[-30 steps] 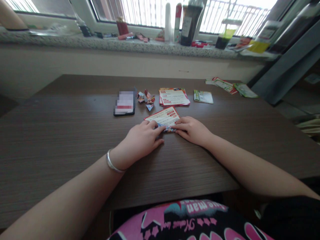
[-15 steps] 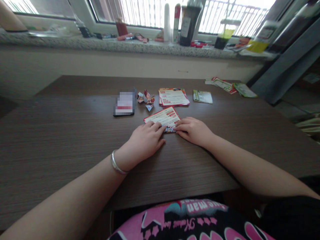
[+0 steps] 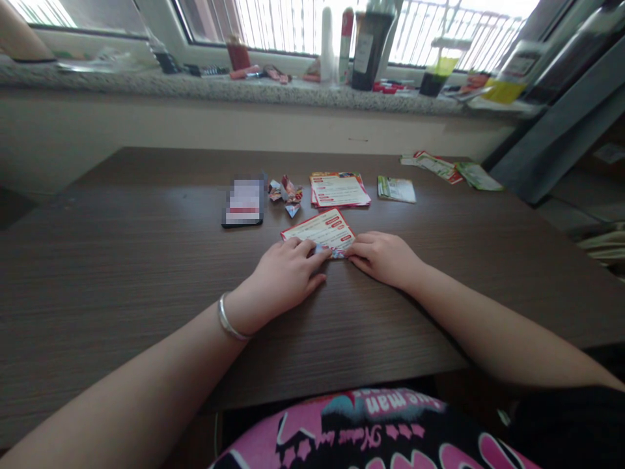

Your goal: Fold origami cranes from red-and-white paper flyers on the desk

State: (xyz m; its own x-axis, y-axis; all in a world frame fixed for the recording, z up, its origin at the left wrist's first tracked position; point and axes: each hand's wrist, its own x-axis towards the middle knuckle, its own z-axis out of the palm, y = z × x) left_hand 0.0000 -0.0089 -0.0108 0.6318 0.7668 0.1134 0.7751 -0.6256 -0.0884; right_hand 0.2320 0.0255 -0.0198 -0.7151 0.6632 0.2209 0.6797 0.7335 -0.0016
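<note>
A printed sheet of paper (image 3: 322, 228) with a red border lies at a slant on the table, its near edge folded over into a narrow colourful strip. My left hand (image 3: 290, 267) rests flat on that folded edge, fingers stretched out and the index finger pressing along the strip. At the strip's right end, my right hand (image 3: 385, 257) pinches the corner of the sheet between thumb and fingers. Just beyond sit a folded paper figure (image 3: 288, 192) in several colours and a stack of similar printed sheets (image 3: 339, 190).
A phone-like dark-edged object (image 3: 243, 203) with a blurred face lies on the left. Small green-and-white cards (image 3: 396, 189) are to the right, and more papers (image 3: 478, 176) lie at the far right corner. Bottles and a dark cup (image 3: 366, 55) stand on the stone windowsill (image 3: 293, 94).
My left index finger has slid slightly right along the folded strip. My right hand has shifted a little to the right at the strip's end.
</note>
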